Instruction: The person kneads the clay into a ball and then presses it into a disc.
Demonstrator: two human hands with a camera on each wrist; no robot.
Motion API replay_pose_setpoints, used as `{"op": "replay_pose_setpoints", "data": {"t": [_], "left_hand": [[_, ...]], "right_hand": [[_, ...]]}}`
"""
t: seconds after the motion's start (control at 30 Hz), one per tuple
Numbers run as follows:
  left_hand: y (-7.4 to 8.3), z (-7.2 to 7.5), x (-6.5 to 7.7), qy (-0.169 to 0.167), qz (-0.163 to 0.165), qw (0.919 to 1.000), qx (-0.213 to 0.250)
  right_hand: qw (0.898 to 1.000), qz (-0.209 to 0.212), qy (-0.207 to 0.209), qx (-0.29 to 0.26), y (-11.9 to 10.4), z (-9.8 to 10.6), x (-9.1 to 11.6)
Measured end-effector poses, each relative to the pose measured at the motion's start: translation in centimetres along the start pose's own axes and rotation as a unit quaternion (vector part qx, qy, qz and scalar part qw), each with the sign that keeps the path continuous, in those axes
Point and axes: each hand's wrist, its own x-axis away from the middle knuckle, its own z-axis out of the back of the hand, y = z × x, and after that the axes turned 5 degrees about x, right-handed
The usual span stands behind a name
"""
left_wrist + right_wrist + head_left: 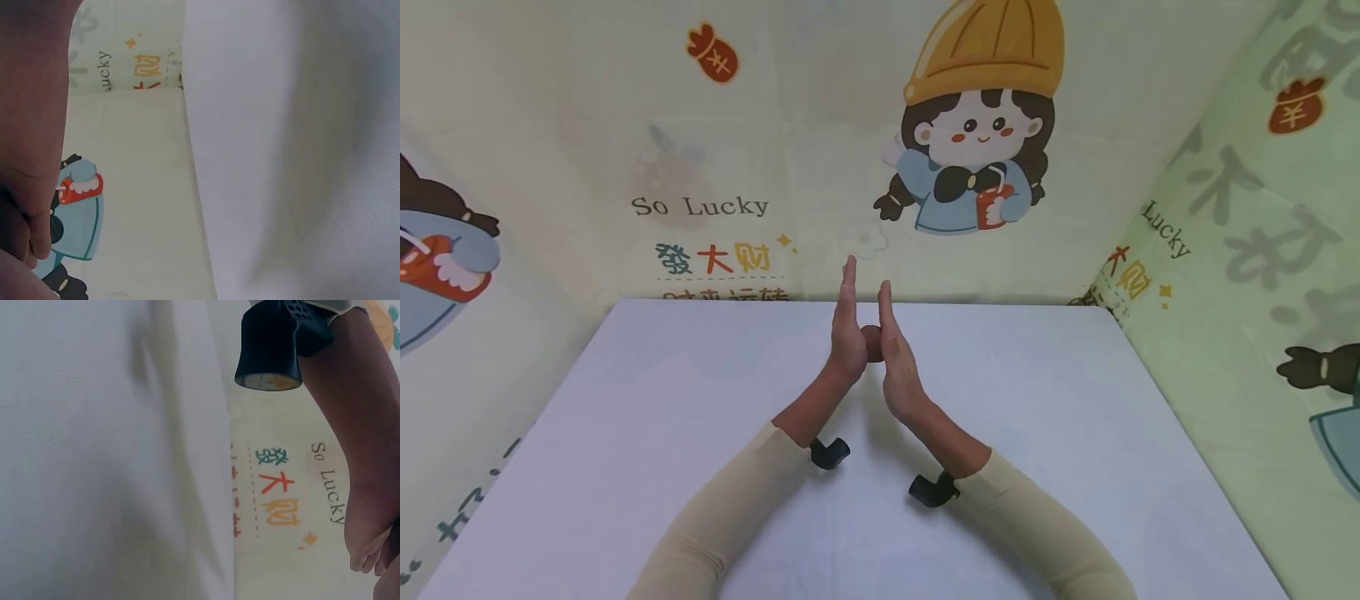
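A small round brown ball [872, 343] sits between two upright palms above the white table. My left hand [847, 337] presses it from the left, its fingers straight and pointing up. From the other side my right hand [897, 358] presses it with the palm, fingers likewise straight. The fingertips of the two hands stand apart above the ball. Parts of hands show at the edges of both wrist views, where the ball itself is hard to make out.
The white tabletop [760, 517] lies beneath both arms. Black wrist cameras are worn on the left wrist [830, 453] and right wrist [934, 490]. Printed cloth walls [827, 150] with cartoon figures and lettering stand behind the table and at both sides.
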Motion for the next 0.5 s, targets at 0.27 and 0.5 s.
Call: {"op": "replay_pose_setpoints", "data": {"t": [0.27,0.5], "left_hand": [[-0.5,0.3,-0.2,-0.022,-0.011,0.9997,-0.001],[-1.2,0.4,0.2,-0.065,-0.002,0.9979,0.001]], "right_hand": [[0.999,0.026,0.021,0.008,-0.5,-0.1,0.0],[0.999,0.033,0.033,0.007,-0.7,0.1,-0.1]]}}
